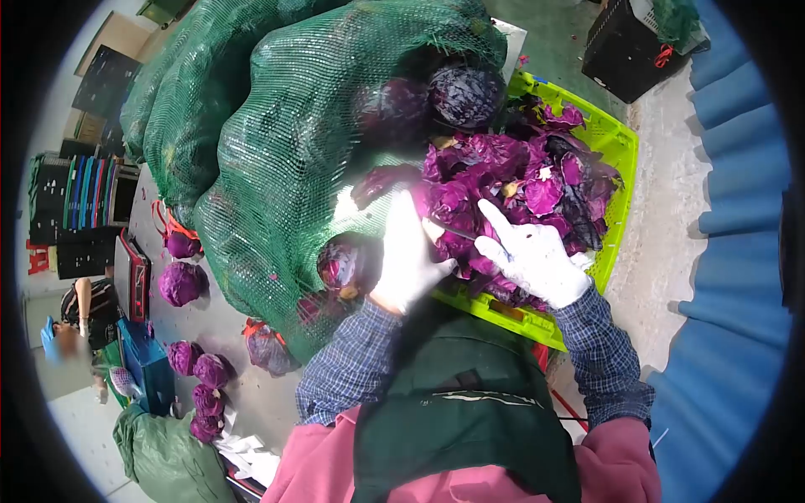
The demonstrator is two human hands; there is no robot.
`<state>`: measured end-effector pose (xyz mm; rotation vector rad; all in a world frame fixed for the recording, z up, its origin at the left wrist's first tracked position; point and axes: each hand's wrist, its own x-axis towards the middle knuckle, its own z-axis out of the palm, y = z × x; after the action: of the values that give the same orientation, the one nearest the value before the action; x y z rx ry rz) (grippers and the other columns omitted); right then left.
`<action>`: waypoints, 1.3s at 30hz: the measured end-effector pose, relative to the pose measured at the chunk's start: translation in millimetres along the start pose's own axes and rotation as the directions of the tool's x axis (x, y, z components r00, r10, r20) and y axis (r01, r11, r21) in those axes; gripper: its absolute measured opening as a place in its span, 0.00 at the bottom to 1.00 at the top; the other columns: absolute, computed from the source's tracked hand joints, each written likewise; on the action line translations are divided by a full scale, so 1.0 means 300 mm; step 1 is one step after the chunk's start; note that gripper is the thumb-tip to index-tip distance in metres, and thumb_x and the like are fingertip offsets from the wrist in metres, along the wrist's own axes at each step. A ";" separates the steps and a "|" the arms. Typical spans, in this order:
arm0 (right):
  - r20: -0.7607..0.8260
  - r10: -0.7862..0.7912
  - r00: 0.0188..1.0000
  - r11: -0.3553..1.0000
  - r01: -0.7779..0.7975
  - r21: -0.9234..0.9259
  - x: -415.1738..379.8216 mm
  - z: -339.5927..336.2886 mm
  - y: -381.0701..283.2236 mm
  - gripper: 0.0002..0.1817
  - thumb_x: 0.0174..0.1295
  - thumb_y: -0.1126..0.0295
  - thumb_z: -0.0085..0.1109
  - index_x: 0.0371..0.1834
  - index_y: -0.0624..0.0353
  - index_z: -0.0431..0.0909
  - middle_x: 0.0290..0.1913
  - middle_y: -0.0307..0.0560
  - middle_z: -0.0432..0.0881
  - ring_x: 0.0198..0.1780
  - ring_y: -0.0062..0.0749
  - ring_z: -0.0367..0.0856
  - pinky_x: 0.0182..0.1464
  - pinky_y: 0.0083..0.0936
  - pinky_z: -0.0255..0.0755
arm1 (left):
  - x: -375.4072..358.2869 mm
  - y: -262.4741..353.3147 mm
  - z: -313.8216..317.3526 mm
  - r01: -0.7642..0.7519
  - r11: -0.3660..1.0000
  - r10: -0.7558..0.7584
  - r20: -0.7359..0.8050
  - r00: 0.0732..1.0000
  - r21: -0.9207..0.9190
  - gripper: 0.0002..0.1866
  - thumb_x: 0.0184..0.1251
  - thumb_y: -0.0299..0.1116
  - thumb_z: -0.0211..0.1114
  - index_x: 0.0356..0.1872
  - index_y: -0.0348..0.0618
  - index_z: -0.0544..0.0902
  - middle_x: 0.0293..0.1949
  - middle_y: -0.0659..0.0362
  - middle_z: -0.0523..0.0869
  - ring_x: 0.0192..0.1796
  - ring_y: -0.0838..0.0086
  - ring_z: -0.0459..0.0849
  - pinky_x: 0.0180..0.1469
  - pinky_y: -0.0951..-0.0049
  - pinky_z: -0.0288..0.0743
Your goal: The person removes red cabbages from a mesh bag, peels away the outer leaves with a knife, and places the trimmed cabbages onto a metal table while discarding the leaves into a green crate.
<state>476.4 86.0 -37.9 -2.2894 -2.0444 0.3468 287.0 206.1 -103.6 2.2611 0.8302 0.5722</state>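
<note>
My left hand (407, 260), in a white glove, is stretched out beside the mouth of a green mesh bag (285, 126), thumb apart from the fingers. A red cabbage (345, 261) sits in the bag mouth just left of it, and a blurred purple leaf (386, 183) is above the fingertips. My right hand (537, 260), also gloved in white, grips a knife (451, 229) whose thin dark blade points left; the index finger is extended. Under both is a lime-green crate (622, 180) heaped with loose red cabbage leaves (478, 163).
More red cabbages (466, 94) show at the bag's opening. Several whole cabbages (183, 283) rest on the grey table (243, 369) at left. A person (94, 310) stands at far left. A black crate (631, 50) is at upper right, near a blue curtain (729, 277).
</note>
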 end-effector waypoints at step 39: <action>-0.160 -0.221 0.962 0.966 0.238 0.103 0.240 0.025 0.021 0.19 0.56 0.56 0.60 0.38 0.63 0.82 0.29 0.54 0.84 0.33 0.50 0.87 0.37 0.45 0.81 | 0.001 0.083 0.019 0.059 0.987 -0.089 0.209 0.974 0.147 0.58 0.44 0.38 0.82 0.74 0.22 0.57 0.69 0.29 0.68 0.70 0.36 0.69 0.74 0.47 0.63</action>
<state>488.2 155.4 -55.9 -1.9216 -2.1218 0.2710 300.8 189.2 -89.9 2.3562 0.8635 0.2347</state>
